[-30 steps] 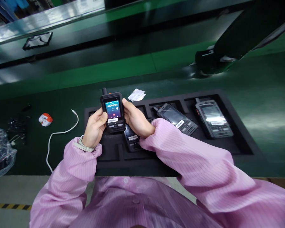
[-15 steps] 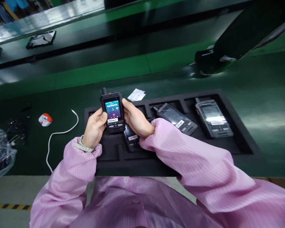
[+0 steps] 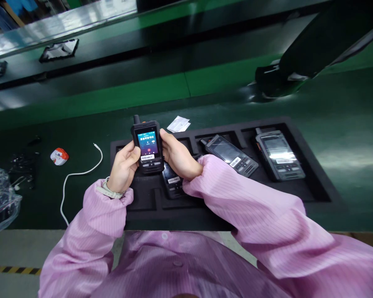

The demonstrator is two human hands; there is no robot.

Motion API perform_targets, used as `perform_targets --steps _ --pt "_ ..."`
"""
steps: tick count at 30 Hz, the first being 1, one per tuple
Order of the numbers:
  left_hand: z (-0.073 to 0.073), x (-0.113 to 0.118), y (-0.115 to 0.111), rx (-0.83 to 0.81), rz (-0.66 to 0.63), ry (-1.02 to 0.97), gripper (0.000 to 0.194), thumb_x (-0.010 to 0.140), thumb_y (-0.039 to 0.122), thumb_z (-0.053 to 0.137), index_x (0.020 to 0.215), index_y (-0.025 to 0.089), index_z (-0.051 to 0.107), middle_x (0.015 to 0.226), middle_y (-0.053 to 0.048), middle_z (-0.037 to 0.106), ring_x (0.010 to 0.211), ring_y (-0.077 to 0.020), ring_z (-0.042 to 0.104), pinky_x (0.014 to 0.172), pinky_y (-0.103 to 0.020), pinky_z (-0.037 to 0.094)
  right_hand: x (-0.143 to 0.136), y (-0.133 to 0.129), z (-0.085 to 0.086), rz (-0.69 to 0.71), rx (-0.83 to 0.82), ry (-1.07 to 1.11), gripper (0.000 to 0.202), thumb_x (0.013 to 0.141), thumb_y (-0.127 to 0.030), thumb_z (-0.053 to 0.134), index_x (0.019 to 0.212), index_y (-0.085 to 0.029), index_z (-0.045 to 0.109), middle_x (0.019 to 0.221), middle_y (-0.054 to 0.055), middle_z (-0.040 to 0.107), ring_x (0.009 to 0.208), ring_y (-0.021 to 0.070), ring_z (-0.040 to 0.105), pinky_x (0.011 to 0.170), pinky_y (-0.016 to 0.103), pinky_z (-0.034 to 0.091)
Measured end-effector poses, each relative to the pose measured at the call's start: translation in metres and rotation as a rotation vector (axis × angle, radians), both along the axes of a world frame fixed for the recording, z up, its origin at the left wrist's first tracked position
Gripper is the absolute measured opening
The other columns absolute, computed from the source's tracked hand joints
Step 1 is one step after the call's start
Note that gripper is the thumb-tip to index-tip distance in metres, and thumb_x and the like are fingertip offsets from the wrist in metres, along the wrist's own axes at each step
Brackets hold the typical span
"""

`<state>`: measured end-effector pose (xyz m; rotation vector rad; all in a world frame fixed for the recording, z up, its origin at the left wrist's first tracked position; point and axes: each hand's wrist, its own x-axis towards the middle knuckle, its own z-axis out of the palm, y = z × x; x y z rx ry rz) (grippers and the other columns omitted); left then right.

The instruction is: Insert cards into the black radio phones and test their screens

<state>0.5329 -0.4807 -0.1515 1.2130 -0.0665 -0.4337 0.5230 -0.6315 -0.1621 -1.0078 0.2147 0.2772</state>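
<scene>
A black handheld radio phone (image 3: 148,142) with a stub antenna is held upright between both hands, its colour screen lit and a barcode label below the screen. My left hand (image 3: 124,167) grips its left side, thumb on the front edge. My right hand (image 3: 178,156) is closed on its right side; the fingers behind the device are hidden. Beneath them lies a black foam tray (image 3: 143,194) with cut-out compartments. Another radio phone (image 3: 173,181) rests there, partly covered by my right hand. Two more, a tilted radio phone (image 3: 231,154) and a grey-edged radio phone (image 3: 279,154), lie to the right with dark screens.
A folded white paper (image 3: 178,123) lies behind the tray. To the left are a white cable (image 3: 77,174), an orange-and-white round item (image 3: 59,156) and a clear plastic bag (image 3: 1,194). A dark post (image 3: 298,54) stands at back right. A black frame (image 3: 59,50) sits on the conveyor belt.
The black frames on the belt at the back have shifted slightly to the right. My hands and the radio phone have stayed in place.
</scene>
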Motion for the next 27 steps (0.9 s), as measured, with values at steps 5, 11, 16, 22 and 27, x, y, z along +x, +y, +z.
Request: perform_targets --steps 5,11,16,22,27 --pt "0.0010 -0.0001 -0.0005 0.001 0.007 0.001 0.038 0.073 0.042 0.089 0.101 0.018 0.077 0.076 -0.003 0.074 0.102 -0.0269 0.076 0.097 -0.038 0.060 0.0000 -0.0001 -0.0008 -0.001 0.000 -0.002 0.044 0.100 -0.059 0.048 0.113 -0.024 0.072 0.087 0.000 0.075 0.089 0.0206 0.071 0.083 0.034 0.056" --pt "0.0010 -0.0003 -0.0003 -0.001 -0.002 0.000 0.039 0.075 0.043 0.089 0.103 0.019 0.077 0.092 -0.005 0.079 0.107 -0.0266 0.075 0.096 -0.036 0.060 0.0002 -0.0003 -0.0002 0.005 0.002 -0.002 0.043 0.103 -0.052 0.042 0.114 -0.023 0.072 0.084 0.000 0.075 0.086 0.0202 0.071 0.079 0.033 0.055" --pt "0.0000 -0.0002 -0.0002 0.003 -0.002 -0.003 0.040 0.075 0.044 0.088 0.104 0.019 0.077 0.096 -0.006 0.080 0.110 -0.0274 0.075 0.095 -0.036 0.061 -0.0005 -0.0003 0.0001 0.005 0.002 -0.007 0.043 0.103 -0.052 0.043 0.114 -0.024 0.072 0.085 0.000 0.075 0.087 0.0200 0.071 0.080 0.033 0.056" --pt "0.0002 0.0003 -0.0003 0.005 -0.007 -0.004 0.039 0.074 0.044 0.088 0.101 0.019 0.077 0.095 -0.006 0.079 0.110 -0.0283 0.075 0.097 -0.038 0.061 0.0005 0.0003 -0.0019 0.008 -0.005 -0.008 0.045 0.101 -0.058 0.046 0.113 -0.024 0.073 0.084 0.000 0.075 0.087 0.0209 0.071 0.080 0.034 0.055" --pt "-0.0001 0.0004 0.0002 -0.003 -0.002 -0.004 0.036 0.075 0.043 0.088 0.100 0.019 0.077 0.089 -0.005 0.079 0.107 -0.0272 0.075 0.096 -0.037 0.061 0.0004 0.0001 -0.0021 0.008 -0.007 -0.006 0.044 0.102 -0.054 0.043 0.110 -0.023 0.073 0.081 0.001 0.074 0.083 0.0208 0.071 0.077 0.033 0.054"
